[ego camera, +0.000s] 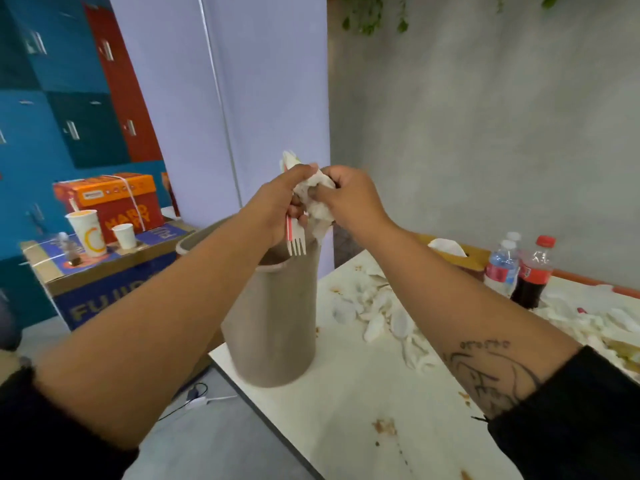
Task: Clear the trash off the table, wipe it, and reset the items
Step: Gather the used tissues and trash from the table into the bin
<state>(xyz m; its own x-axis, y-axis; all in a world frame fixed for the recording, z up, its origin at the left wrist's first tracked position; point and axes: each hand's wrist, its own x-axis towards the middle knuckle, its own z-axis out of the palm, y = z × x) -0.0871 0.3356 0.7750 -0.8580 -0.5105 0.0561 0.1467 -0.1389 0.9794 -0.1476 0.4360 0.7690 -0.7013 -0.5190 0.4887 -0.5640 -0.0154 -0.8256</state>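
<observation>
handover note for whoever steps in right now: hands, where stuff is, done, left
Left hand grips a plastic fork, striped straw and tissue wad; right hand pinches that wad.
Both are above the tan bin at the corner of the table.
Done: this handful gathered, not yet dropped.
Left: tissue scraps and food stains on the table, then wiping and resetting the cola bottle and water bottle.

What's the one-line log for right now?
left hand: holds fork, straw | right hand: pinches tissue | bin: below hands | table: littered
</observation>
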